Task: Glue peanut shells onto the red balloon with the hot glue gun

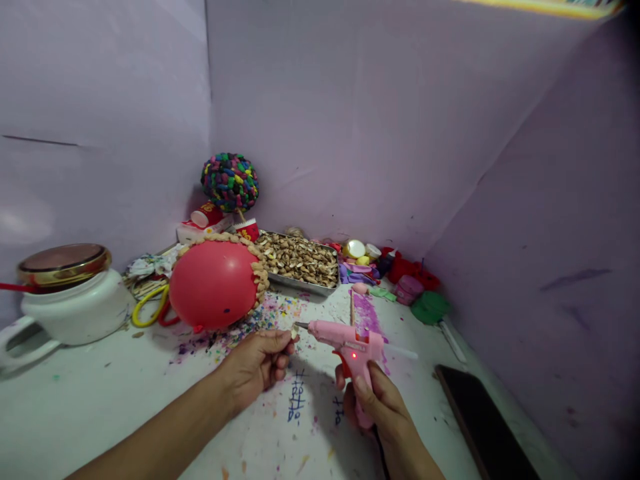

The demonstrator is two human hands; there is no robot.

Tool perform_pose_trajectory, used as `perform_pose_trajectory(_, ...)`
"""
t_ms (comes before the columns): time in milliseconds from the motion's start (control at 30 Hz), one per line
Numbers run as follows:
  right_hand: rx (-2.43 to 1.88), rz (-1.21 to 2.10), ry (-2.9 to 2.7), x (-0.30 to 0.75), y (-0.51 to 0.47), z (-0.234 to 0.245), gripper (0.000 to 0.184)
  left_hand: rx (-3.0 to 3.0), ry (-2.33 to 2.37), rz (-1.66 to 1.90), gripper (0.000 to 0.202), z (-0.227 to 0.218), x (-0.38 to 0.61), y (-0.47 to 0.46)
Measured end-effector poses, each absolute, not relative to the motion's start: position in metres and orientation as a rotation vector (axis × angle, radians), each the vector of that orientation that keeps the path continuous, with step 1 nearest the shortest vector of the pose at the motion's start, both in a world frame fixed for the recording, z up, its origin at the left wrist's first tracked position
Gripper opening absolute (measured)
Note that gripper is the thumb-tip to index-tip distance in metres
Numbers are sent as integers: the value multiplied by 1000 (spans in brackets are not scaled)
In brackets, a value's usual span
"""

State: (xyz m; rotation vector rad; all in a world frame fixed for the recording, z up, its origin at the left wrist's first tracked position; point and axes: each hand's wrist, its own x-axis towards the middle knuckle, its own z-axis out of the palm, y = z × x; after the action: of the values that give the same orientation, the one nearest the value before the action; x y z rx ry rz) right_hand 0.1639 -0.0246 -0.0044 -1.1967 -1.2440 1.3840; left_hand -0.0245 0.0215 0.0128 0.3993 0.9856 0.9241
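My right hand (373,400) is wrapped round the handle of a pink glue gun (345,341) whose red light is on; its nozzle points left. My left hand (260,363) pinches a small pale shell piece (294,329) right at the nozzle tip. Just beyond my left hand lies a red balloon (213,283) with a band of shells glued along its upper right side. A metal tray of shells (300,261) stands behind it.
A white jar with a gold lid (70,293) stands at the left. A ball covered in coloured shells (230,181) rises at the back. Coloured lids and balloons (395,277) lie at the right, a dark phone (480,420) near the front right. Purple walls enclose the table.
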Motion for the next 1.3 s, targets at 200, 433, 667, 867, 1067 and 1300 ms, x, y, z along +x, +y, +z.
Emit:
perform_pose_trajectory(200, -1165, 1369, -1214, 163, -25, -2, 43, 417, 983, 931, 8, 11, -25, 21)
perform_pose_trajectory(433, -1182, 1347, -1170, 161, -26, 0, 41, 415, 990, 938, 7, 12, -25, 21)
perform_pose_trajectory(667, -1176, 1353, -1170, 162, -25, -1, 41, 431, 986, 965, 10, 13, -23, 22)
perform_pose_trajectory(867, -1193, 1339, -1152, 162, -25, -1, 41, 454, 970, 988, 8, 10, -24, 22)
perform_pose_trajectory(1067, -1200, 1308, -1198, 163, -25, -4, 41, 456, 973, 975, 10, 11, -24, 21)
perform_pose_trajectory(1300, -1198, 1295, -1158, 162, -26, -2, 39, 467, 971, 993, 12, 12, -24, 23)
